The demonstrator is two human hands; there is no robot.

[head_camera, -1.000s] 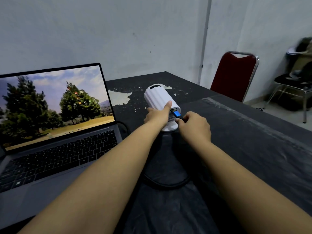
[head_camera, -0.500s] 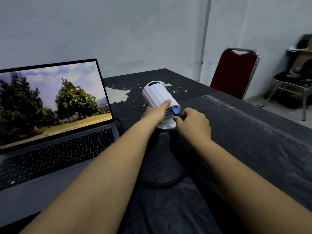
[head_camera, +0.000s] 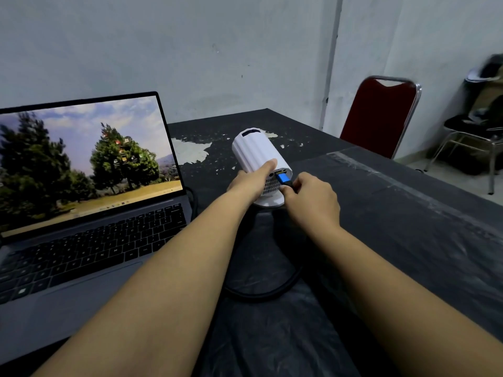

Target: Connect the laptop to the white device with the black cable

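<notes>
Writing: none can be read; the laptop [head_camera: 81,202] keys are too blurry.
Count: one laptop, one white device [head_camera: 257,155], one black cable [head_camera: 261,293], two chairs.
Shapes: round ribbed white device on the black desk [head_camera: 408,227].
Left hand [head_camera: 251,180]: wrapped around the device.
Right hand [head_camera: 313,200]: pinching the cable's blue plug [head_camera: 283,179] at the device's back.

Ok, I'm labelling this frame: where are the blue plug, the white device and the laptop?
blue plug [head_camera: 283,179], head view, on its blue shell.
white device [head_camera: 255,151], head view, on its ribbed side.
laptop [head_camera: 81,164], head view, on its lit screen.
</notes>
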